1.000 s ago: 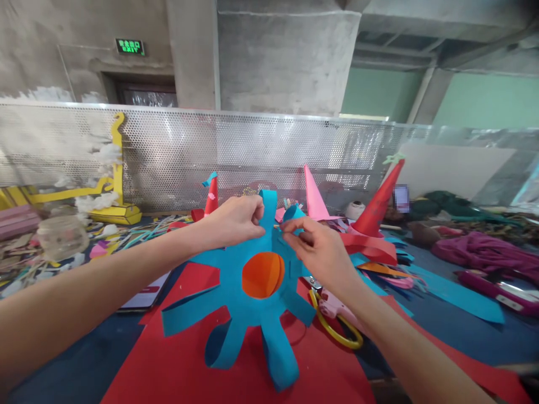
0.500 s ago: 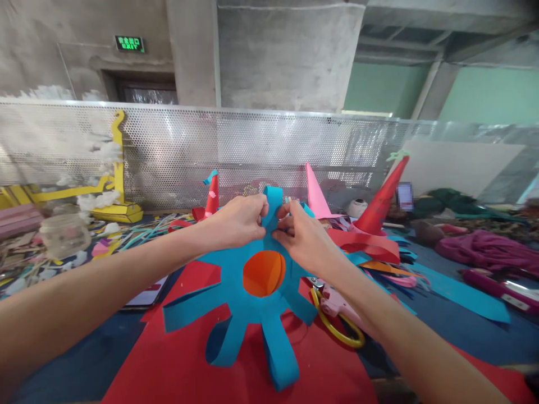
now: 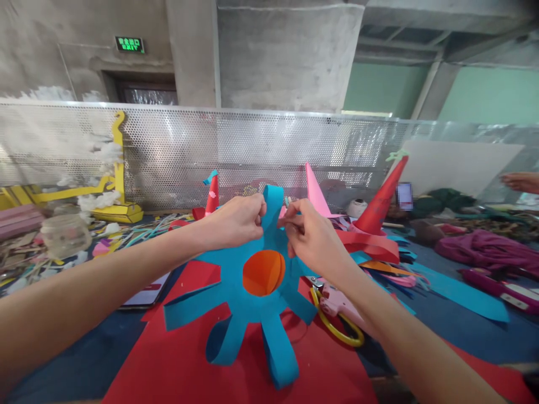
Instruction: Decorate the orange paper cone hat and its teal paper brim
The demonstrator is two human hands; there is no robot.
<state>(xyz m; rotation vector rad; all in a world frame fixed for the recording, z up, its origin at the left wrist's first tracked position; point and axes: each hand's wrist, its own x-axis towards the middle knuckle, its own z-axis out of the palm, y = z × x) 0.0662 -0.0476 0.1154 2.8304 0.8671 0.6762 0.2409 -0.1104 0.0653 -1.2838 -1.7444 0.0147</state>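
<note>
A blue paper piece (image 3: 244, 297) with several looped strips round its edge and an orange-lined round opening (image 3: 261, 275) sits in front of me. My left hand (image 3: 246, 219) is closed on the left edge of its upright top loop (image 3: 274, 196), thumb and fingers pinched. Just right of that loop, my right hand (image 3: 305, 227) has its fingers curled together in a pinch. Whether they touch the paper, or hold something small, is hidden. Red paper (image 3: 202, 365) lies beneath. Yellow-handled scissors (image 3: 332, 331) rest by my right forearm, beside a pink tool (image 3: 339, 303).
Behind stand a pink cone (image 3: 315, 196) and a red cone (image 3: 387, 193) with a red band. Scraps and a clear jar (image 3: 65, 235) are at left, near a yellow cardboard figure (image 3: 120, 168). Another person's hand (image 3: 522, 181) shows at the far right edge.
My right hand has shifted slightly right, away from the top loop, with its fingers curled down. My left hand stays on the loop. Another person's hand has appeared at far right.
</note>
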